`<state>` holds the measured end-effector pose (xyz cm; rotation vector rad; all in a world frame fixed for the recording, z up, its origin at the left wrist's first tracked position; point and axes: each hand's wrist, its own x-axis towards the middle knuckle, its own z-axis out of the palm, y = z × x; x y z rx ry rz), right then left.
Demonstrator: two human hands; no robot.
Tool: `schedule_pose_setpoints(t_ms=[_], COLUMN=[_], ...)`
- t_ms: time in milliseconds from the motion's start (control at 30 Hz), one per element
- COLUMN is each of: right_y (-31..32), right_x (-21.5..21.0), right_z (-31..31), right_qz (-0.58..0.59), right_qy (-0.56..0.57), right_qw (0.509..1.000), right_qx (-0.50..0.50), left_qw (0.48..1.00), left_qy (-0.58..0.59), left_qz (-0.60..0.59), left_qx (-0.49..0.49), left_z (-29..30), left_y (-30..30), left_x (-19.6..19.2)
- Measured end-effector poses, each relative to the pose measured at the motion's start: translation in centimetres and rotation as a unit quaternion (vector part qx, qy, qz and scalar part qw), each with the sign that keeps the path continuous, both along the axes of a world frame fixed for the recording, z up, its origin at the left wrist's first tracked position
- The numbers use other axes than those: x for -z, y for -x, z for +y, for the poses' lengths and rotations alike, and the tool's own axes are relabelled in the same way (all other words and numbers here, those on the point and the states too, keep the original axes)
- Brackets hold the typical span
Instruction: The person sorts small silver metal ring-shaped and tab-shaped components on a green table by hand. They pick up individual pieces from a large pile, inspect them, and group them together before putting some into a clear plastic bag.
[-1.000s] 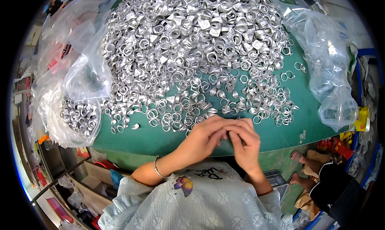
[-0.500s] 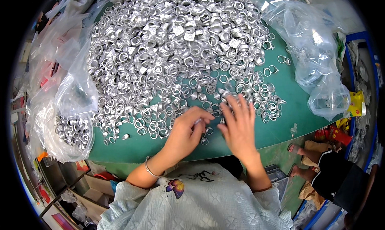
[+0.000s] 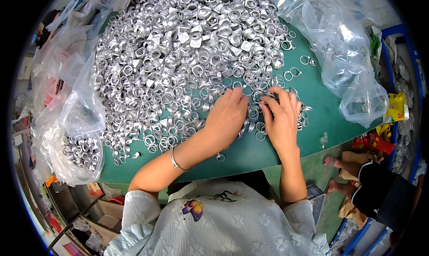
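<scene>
Silver rings [image 3: 192,46] lie heaped at eleven o'clock from our hands. Our left hand [image 3: 227,115] bunches, its grip hidden; at its three o'clock, our right hand [image 3: 282,115] spreads parted fingers. We'd best pinch lightly.

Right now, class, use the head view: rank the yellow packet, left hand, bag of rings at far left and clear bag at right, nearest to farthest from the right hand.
1. Left hand: just to the right hand's left.
2. Clear bag: on the right.
3. Yellow packet: farther right, past that bag.
4. Bag of rings: far left.
</scene>
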<state>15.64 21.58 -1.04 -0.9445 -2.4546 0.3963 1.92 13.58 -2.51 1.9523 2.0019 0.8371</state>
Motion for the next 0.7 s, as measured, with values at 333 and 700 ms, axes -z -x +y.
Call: schedule_pose_setpoints(t_ms=[333,700], right_y=[-0.7,-1.8], right_x=[0.2,1.0], right_z=[1.2,0.1], right_qz=[0.063,0.268], right_qy=[0.075,0.323], right_qw=[0.995,0.907], right_qx=[-0.009,0.029], left_qw=[0.998,0.993], left_qy=[0.011,0.070], left_qz=[-0.042,-0.082], left_qx=[-0.048,-0.041], left_z=[-0.6,-2.8], left_y=[0.5,1.3], left_x=[-1.4,-1.4])
